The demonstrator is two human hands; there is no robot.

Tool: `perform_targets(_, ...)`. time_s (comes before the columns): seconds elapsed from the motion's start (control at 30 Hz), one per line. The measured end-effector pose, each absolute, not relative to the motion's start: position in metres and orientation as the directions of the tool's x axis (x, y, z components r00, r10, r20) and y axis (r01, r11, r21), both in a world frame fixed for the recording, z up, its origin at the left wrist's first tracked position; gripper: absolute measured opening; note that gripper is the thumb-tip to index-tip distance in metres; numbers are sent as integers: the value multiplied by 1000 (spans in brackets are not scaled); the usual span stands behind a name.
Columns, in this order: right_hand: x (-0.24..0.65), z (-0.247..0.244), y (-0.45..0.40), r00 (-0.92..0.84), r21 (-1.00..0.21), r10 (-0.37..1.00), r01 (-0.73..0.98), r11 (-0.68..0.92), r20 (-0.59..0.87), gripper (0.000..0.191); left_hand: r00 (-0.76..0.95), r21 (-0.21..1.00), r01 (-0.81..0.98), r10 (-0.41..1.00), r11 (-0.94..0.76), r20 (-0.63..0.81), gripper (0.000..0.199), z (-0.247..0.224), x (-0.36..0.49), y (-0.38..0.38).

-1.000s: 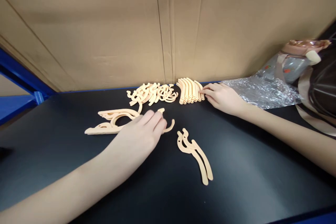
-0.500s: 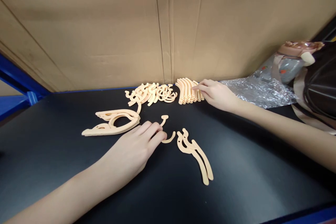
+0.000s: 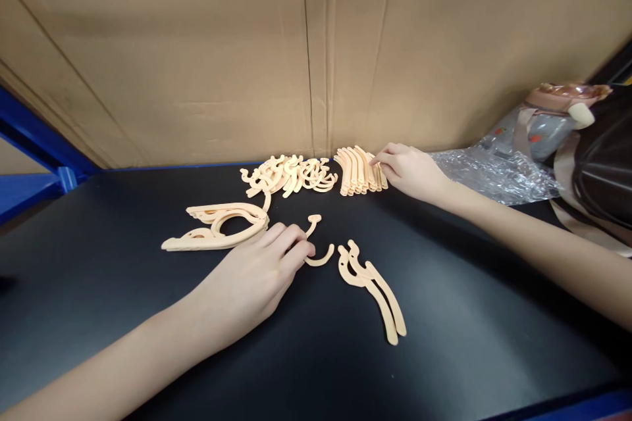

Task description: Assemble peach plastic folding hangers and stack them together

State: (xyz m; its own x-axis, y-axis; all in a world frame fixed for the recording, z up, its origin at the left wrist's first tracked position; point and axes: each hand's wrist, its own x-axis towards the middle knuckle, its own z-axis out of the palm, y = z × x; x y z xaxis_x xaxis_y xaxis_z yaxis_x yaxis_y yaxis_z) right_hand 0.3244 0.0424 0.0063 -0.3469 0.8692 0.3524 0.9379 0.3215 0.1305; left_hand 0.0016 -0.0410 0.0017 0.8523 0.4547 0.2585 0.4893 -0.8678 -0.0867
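Note:
My left hand (image 3: 269, 263) is closed on a cream plastic hanger hook (image 3: 320, 261) low over the black table; its curved end shows past my fingertips, and my fingers hide its middle. Just beyond them juts a stem with a flat, widened tip (image 3: 314, 218); whether it belongs to the same hook I cannot tell. At the back, my right hand (image 3: 407, 170) has its fingers drawn together on the right end of a row of curved hanger arms (image 3: 356, 171). Nearer me lie two loose hanger arms (image 3: 382, 296), partly overlapping. Left of my left hand rest stacked folded hangers (image 3: 217, 227).
A heap of hanger hooks (image 3: 291, 174) lies against the cardboard wall (image 3: 197, 66). Crumpled clear plastic (image 3: 498, 174), a clear bottle (image 3: 548, 120) with a pink lid and a dark bag (image 3: 600, 171) are at the right. A blue metal frame (image 3: 34, 191) stands at the left.
The whole view has shifted slightly, moving things a little to the right. Both hands stay at the same pieces, with hardly any movement of their own.

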Motion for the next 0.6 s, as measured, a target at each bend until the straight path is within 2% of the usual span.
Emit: perform_targets(0.6, 310, 16, 50, -177, 22, 936, 984, 179, 304, 35, 852, -81, 496, 468, -864, 234, 23, 7, 4, -42)
